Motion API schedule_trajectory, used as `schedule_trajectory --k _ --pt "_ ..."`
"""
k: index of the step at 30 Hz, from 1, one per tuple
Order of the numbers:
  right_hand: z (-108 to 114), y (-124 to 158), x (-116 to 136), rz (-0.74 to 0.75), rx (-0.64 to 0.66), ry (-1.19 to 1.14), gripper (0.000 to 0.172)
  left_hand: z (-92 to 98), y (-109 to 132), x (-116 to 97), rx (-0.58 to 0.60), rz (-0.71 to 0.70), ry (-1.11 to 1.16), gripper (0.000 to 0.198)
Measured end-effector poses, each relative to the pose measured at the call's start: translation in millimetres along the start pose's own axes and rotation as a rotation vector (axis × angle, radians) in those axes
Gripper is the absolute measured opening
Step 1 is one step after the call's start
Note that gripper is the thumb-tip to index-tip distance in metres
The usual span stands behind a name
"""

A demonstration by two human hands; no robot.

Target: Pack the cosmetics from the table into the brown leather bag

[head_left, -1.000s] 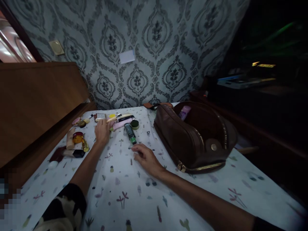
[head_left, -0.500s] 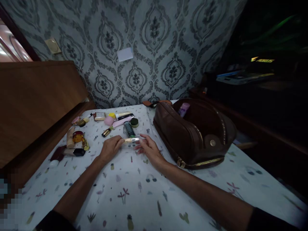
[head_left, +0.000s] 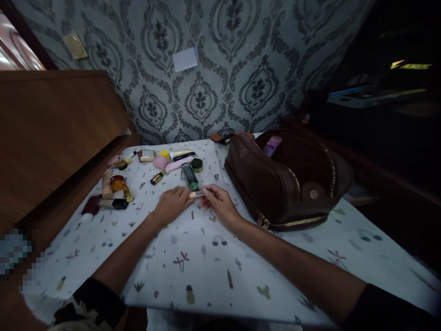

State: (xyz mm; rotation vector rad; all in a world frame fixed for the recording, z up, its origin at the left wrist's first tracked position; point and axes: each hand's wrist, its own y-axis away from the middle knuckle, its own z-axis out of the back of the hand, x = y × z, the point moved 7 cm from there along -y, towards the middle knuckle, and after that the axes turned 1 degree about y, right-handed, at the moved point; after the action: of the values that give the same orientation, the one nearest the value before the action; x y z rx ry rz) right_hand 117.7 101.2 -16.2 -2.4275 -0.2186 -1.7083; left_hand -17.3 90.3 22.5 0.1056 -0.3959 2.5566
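- The slim stick [head_left: 196,195] lies crosswise between the two hands, over the middle of the table [head_left: 203,280], well in from its near edge.
- The left hand [head_left: 172,205] is closed on the pale gold end, fingers curled over it.
- The right hand [head_left: 220,204] pinches the silvery end between thumb and fingertips; that end looks smooth and shiny.
- Just beyond the stick, toward the table's far edge, lies a dark green tube [head_left: 189,174] with a brighter green end; whether they touch I cannot tell.
- Beside that tube sits a squat round jar [head_left: 197,165] with a dark lid; farther left is a rounded, matt pink sponge [head_left: 160,162].
- By the table's left edge stands an amber jar [head_left: 117,183].
- Toward the right edge, a brown leather-like bag [head_left: 253,179] gapes open, its zips brassy.
- White cloth printed with small plants covers the table.
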Motion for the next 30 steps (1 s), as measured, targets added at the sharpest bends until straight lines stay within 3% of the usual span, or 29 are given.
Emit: schedule_trajectory --k 9,21,30 --pt "-9 7 6 0.021 0.077 0.135 0.048 -7.7 3 -5 0.099 0.034 0.144 0.035" --pt "-13 16 19 0.173 0.142 0.343 0.026 -4.6 6 -1 0.077 -0.015 0.378 0.027" --pt "-7 12 18 0.129 0.067 0.196 0.051 -6.5 6 4 0.086 0.049 0.460 0.031"
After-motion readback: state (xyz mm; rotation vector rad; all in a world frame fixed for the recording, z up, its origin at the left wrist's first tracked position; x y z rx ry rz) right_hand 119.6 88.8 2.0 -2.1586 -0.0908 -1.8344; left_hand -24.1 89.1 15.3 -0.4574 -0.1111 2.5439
